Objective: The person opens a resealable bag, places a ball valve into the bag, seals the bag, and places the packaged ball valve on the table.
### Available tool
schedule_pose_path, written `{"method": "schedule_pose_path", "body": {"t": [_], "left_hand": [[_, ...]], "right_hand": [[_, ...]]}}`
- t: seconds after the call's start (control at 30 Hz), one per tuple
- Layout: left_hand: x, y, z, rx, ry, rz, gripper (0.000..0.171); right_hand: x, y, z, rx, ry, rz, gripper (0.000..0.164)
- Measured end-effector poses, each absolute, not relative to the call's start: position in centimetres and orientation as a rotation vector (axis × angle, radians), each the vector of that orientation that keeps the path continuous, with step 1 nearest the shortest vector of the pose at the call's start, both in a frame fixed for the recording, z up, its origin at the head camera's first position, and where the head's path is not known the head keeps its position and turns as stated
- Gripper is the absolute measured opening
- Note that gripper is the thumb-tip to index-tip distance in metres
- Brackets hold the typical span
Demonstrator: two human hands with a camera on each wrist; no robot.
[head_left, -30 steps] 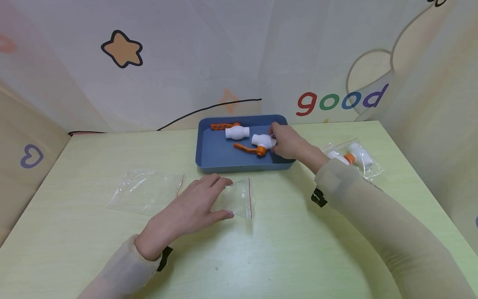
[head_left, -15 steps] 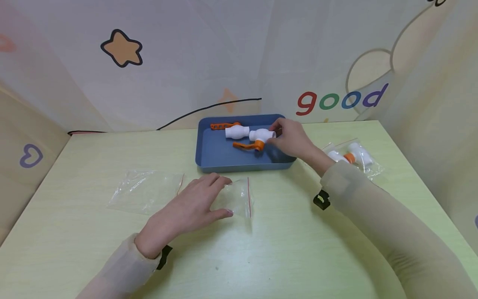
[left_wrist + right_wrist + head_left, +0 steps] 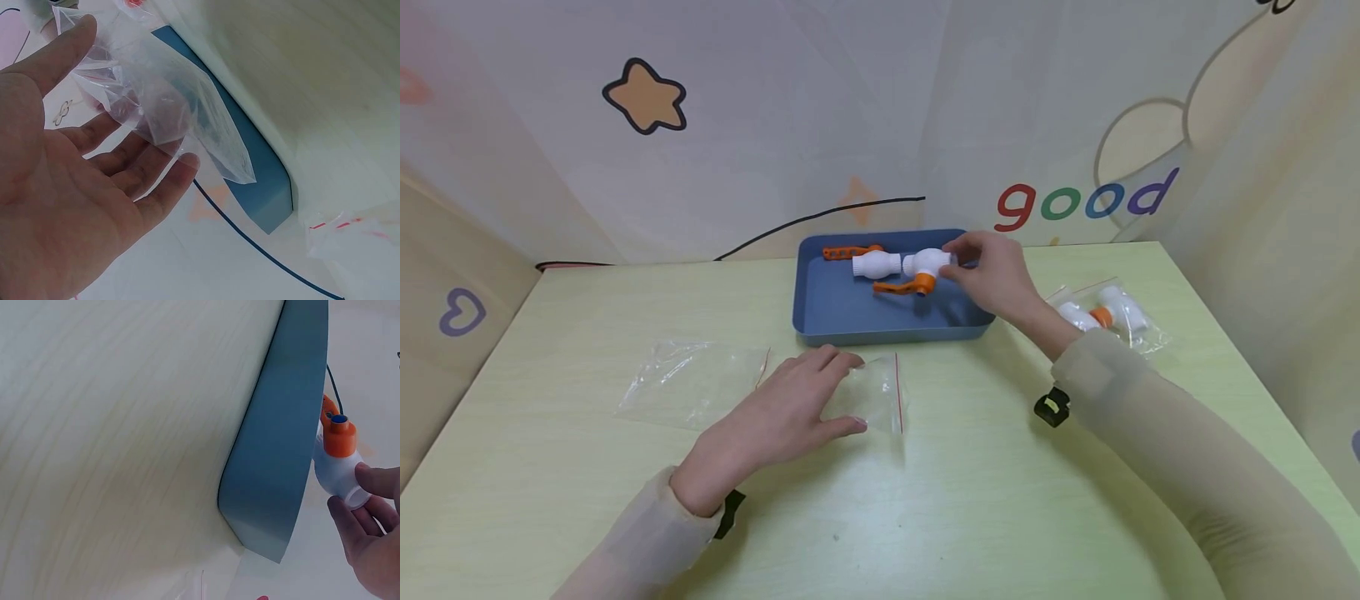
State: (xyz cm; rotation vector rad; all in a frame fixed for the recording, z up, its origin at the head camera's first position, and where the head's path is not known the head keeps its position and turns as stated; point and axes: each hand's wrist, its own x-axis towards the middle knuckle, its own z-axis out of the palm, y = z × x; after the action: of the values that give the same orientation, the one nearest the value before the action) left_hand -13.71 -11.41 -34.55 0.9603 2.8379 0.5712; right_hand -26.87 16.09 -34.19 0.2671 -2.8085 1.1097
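Observation:
In the head view my right hand (image 3: 996, 271) pinches the end of a white ball valve with an orange lever (image 3: 927, 263), above the blue tray (image 3: 850, 321). The right wrist view shows thumb and fingertips on the white end of this ball valve (image 3: 340, 472), beyond the tray's wall. My left hand (image 3: 778, 412) curves around a clear zip bag (image 3: 880, 396), thumb and fingers well apart. The bag's red-striped edge points right. In the left wrist view the crumpled zip bag (image 3: 150, 100) lies between the thumb and fingers.
Another white valve (image 3: 876, 265) with an orange handle (image 3: 848, 252) behind it lies in the tray. A flat clear bag (image 3: 692, 383) lies left of my left hand. On the right, bagged white and orange valves (image 3: 1120, 312) rest on the table, partly behind my right forearm.
My right hand has lifted slightly with the valve, whose orange lever has tilted and risen off the tray floor. The left hand and its bag have barely moved.

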Motion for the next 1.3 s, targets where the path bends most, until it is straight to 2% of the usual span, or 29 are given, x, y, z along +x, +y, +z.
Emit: {"method": "schedule_pose_path", "body": {"t": [1.3], "left_hand": [[-14.8,-12.0,-34.4,0.679,2.929,0.606,0.069]], "right_hand": [[-21.4,18.7,-32.1,0.207,-2.764,1.421,0.031]]}}
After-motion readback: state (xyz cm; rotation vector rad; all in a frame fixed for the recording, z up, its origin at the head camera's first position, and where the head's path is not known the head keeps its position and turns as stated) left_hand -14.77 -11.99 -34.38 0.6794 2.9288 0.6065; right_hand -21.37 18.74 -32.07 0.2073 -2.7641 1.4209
